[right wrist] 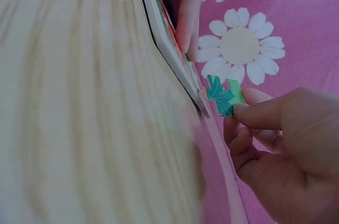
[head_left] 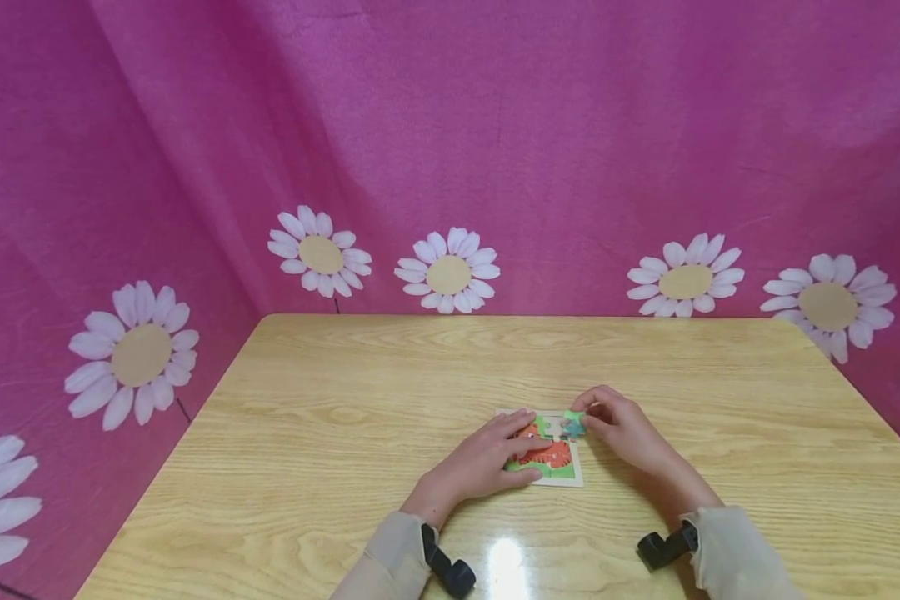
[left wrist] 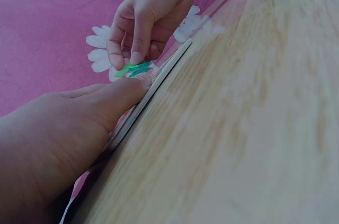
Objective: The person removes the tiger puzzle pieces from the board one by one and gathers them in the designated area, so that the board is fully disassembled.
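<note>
A small square jigsaw puzzle (head_left: 562, 479) with a pale frame lies on the table, showing a red-orange figure on green. Part of its upper right shows bare pale backing. Across its left side rests my left hand (head_left: 487, 457), fingers spread and pressing on the picture. Between thumb and fingers, my right hand (head_left: 626, 432) pinches a green puzzle piece (right wrist: 222, 96) with a dark green leaf on it. That piece is held tilted at the puzzle's upper right corner. In the head view it overlaps the frame; contact cannot be told.
The wood-grain table (head_left: 330, 400) extends around the puzzle on all sides. Behind it and along the left hangs a pink cloth (head_left: 495, 125) with white daisies. A black strap mount (head_left: 450, 567) sits on the left wrist, another (head_left: 663, 548) on the right.
</note>
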`<act>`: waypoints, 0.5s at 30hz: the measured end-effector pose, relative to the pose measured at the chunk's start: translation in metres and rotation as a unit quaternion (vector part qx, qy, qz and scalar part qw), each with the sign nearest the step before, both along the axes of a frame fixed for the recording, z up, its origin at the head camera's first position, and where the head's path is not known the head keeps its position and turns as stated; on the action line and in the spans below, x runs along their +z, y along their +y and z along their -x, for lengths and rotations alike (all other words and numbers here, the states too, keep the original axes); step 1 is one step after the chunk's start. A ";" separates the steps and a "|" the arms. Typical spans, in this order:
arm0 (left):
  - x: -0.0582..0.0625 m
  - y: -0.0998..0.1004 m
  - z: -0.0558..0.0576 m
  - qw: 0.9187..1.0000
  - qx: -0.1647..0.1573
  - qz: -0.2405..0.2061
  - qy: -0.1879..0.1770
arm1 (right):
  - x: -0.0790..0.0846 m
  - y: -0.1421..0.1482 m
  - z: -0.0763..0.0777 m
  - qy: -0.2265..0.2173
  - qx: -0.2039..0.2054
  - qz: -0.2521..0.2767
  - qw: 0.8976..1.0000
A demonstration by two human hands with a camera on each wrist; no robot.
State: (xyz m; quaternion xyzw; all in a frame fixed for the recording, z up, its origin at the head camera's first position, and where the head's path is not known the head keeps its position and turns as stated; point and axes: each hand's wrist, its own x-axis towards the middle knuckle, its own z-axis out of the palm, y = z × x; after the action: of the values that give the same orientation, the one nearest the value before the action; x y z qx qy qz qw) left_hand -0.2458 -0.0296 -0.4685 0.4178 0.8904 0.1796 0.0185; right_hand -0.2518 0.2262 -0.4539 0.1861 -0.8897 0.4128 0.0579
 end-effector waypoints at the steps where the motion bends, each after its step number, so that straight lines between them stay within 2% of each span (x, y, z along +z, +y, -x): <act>1: 0.000 0.000 0.000 1.000 0.000 0.000 0.000 | 0.000 0.001 0.000 0.000 -0.001 -0.001 1.000; 8: 0.000 0.001 0.000 1.000 0.001 0.001 0.002 | 0.001 0.009 -0.002 -0.009 -0.017 -0.007 1.000; 15: 0.001 0.001 -0.001 1.000 0.003 0.000 0.002 | -0.001 0.017 -0.003 0.009 -0.013 -0.002 1.000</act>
State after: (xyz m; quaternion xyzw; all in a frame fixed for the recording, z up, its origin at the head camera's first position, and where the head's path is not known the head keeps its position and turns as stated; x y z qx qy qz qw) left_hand -0.2446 -0.0285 -0.4678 0.4153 0.8918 0.1790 0.0164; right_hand -0.2485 0.2436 -0.4554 0.1782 -0.8925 0.4083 0.0711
